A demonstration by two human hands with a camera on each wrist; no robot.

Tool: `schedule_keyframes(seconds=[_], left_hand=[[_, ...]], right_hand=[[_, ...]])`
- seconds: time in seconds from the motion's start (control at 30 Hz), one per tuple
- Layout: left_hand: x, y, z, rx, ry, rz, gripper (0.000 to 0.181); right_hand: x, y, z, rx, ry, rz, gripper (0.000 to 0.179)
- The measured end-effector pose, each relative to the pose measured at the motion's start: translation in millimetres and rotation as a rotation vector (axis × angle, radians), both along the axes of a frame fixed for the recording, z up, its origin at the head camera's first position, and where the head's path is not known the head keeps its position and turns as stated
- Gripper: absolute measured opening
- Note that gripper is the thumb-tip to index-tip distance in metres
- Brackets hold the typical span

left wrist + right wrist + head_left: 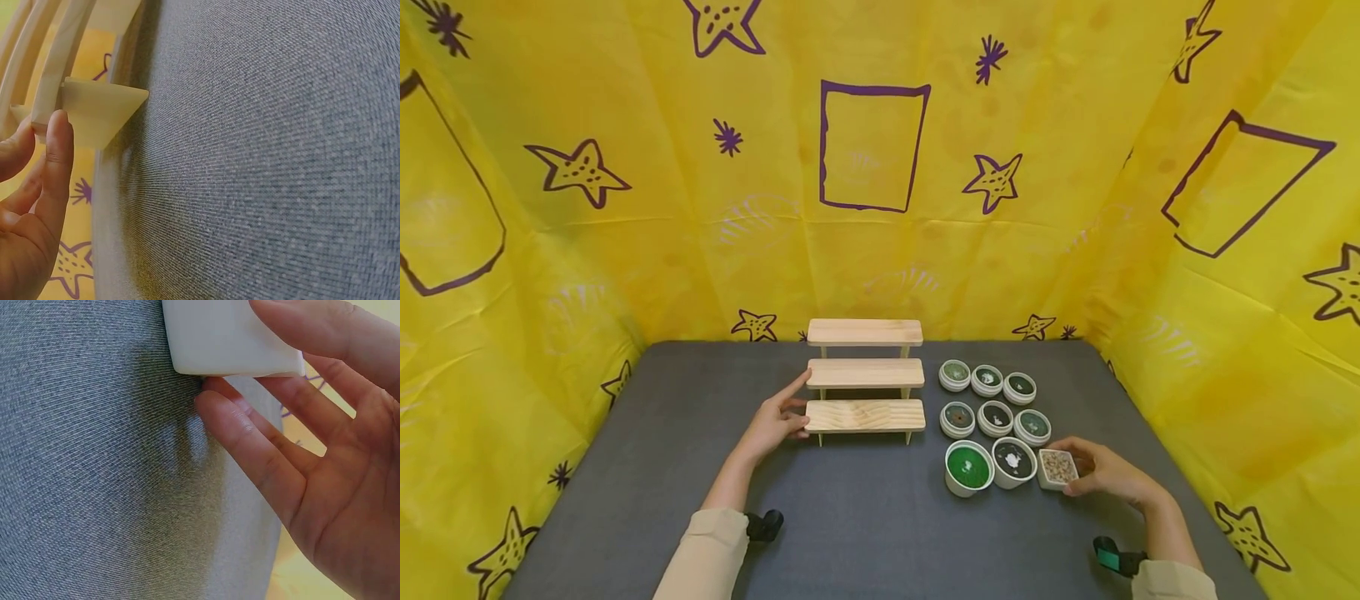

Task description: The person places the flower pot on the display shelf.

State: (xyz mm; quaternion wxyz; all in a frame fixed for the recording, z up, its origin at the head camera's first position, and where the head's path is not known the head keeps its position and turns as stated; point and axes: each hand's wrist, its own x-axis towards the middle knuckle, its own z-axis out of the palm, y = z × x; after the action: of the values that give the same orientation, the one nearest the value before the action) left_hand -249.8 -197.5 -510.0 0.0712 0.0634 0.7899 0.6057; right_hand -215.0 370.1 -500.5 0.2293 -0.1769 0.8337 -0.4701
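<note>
A three-tier wooden display stand [865, 415] stands near the table's middle. My left hand [772, 427] pinches the left end of its lowest board, with the index finger reaching toward the middle board. In the left wrist view, thumb and a finger close on the board's end [50, 103], above a pale wooden leg [100, 109]. On the right, my right hand [1101, 468] holds a small square white pot [1057, 468] filled with beige pebbles. In the right wrist view, the thumb lies against the pot's wall [219, 337], while other fingers reach along and behind it.
Left of the square pot are a white tub with green contents [967, 465] and one with dark contents [1013, 460]. Two rows of low round white pots [987, 380] sit behind them. Yellow patterned cloth [880, 275] walls the grey table [865, 525] at back and sides.
</note>
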Motion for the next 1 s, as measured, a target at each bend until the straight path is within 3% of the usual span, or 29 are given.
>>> schedule_keyframes(seconds=[0.6,1.0], left_hand=[[-0.4,2.1,-0.5,-0.030,0.048,0.039,0.081],[-0.9,2.8,0.6,-0.027,0.035,0.033,0.080]], right_hand=[[-0.5,-0.5,31.8,0.004,0.100,-0.028,0.058],[-13.9,-16.8,57.1,0.060,0.182,-0.050,0.056]])
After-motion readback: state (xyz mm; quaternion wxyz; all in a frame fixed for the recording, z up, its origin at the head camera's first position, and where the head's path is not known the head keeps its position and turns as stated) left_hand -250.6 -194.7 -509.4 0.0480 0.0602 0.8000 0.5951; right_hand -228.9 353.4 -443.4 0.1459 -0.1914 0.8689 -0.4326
